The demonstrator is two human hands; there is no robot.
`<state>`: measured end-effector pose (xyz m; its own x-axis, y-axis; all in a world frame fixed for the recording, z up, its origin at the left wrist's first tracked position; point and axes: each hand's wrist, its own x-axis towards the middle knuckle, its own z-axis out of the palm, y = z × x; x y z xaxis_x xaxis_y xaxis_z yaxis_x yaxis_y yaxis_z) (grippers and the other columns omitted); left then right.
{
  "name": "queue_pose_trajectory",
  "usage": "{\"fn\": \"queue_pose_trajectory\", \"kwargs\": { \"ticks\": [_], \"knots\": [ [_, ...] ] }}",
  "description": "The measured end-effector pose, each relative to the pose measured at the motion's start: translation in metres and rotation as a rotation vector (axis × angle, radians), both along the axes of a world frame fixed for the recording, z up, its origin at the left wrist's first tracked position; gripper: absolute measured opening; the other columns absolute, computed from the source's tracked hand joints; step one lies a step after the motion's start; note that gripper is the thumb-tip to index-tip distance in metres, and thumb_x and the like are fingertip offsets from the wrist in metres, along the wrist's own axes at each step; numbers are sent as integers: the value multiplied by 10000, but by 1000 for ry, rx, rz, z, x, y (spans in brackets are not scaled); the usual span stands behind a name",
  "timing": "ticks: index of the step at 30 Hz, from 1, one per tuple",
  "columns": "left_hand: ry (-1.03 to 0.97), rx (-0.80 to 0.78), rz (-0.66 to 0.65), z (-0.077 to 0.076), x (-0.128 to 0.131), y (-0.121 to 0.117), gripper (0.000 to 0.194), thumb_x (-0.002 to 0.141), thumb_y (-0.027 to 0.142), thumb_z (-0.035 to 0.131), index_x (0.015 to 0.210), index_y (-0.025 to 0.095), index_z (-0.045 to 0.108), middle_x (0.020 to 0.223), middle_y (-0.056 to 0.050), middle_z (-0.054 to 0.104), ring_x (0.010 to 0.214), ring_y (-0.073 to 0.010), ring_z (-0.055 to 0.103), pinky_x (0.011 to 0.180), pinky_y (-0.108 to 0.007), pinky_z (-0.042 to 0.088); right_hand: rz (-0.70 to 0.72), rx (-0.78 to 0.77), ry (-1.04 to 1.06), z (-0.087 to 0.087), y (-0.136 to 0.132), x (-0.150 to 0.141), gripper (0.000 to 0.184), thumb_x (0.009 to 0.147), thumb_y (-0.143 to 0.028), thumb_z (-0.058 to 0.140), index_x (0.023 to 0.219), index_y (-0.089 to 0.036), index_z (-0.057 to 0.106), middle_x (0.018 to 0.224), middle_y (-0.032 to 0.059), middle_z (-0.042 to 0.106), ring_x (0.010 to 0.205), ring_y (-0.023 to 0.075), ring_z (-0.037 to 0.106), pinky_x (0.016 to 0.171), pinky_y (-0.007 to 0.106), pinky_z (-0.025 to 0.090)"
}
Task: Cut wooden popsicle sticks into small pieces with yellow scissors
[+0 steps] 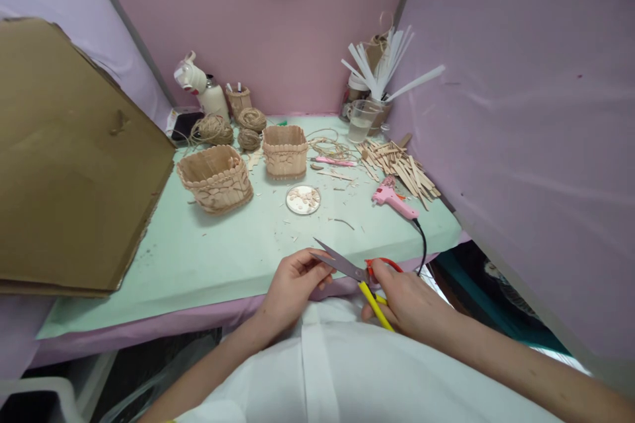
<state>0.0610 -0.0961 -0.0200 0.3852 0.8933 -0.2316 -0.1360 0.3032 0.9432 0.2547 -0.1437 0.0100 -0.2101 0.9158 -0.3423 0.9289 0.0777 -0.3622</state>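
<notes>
My right hand (pixel 404 297) grips a pair of scissors (pixel 347 266) with red and yellow handles; the blades are parted and point left. Close to the blade tips, my left hand (pixel 296 281) is closed in a pinch at the table's front edge. Whatever its fingers hold is too small or hidden to make out. Beyond the hands lies a small round dish (pixel 303 200) with little pale wooden pieces in it. Two wooden-stick baskets stand behind: one with raised decoration (pixel 218 185) at the left, another (pixel 286 155) in the middle.
A pink glue gun (pixel 394 199) with a black cord lies at the right, before a heap of wooden sticks (pixel 404 168). Twine balls (pixel 213 129), a plastic cup (pixel 361 122) and white strips (pixel 384 63) stand at the back. Large cardboard (pixel 74 165) covers the left side.
</notes>
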Motion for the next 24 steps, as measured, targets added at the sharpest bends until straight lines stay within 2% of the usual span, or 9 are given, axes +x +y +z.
{"fn": "queue_pose_trajectory", "kwargs": {
  "ticks": [4, 8, 11, 17, 24],
  "knots": [
    [-10, -44, -48, -4, 0, -1, 171, 720, 304, 607, 789, 149, 616, 614, 10, 555, 518, -77, 452, 510, -204, 341, -35, -67, 15, -2, 0, 1, 245, 791, -392, 498, 915, -204, 401, 749, 44, 646, 612, 202, 582, 498, 236, 293],
    [39, -91, -96, -4, 0, -1, 219, 719, 343, 608, 780, 133, 603, 597, 1, 545, 487, -70, 438, 477, -200, 320, -19, -196, 203, 2, 2, 8, 107, 839, -317, 413, 837, -212, 389, 778, 20, 642, 644, 156, 563, 543, 228, 336],
    [40, -118, -81, -4, 1, 0, 257, 711, 356, 619, 826, 126, 608, 586, 5, 532, 480, -64, 423, 469, -195, 306, 1, -229, 293, 6, 3, 15, 159, 860, -344, 371, 779, -208, 380, 778, 10, 599, 658, 139, 526, 570, 227, 361],
    [-11, -156, -71, -1, 1, 0, 227, 689, 315, 640, 806, 122, 615, 557, 19, 502, 457, -52, 391, 451, -191, 271, -10, -231, 232, 9, 4, 17, 187, 803, -374, 480, 813, -213, 385, 752, -9, 573, 623, 138, 497, 531, 217, 322],
    [-39, -136, -36, 2, 1, 2, 178, 673, 283, 636, 778, 140, 621, 541, 46, 442, 443, -44, 315, 424, -189, 218, 2, -109, 99, 8, 5, 12, 269, 762, -365, 525, 950, -211, 408, 945, 57, 604, 671, 172, 551, 536, 225, 322]
  ]
}}
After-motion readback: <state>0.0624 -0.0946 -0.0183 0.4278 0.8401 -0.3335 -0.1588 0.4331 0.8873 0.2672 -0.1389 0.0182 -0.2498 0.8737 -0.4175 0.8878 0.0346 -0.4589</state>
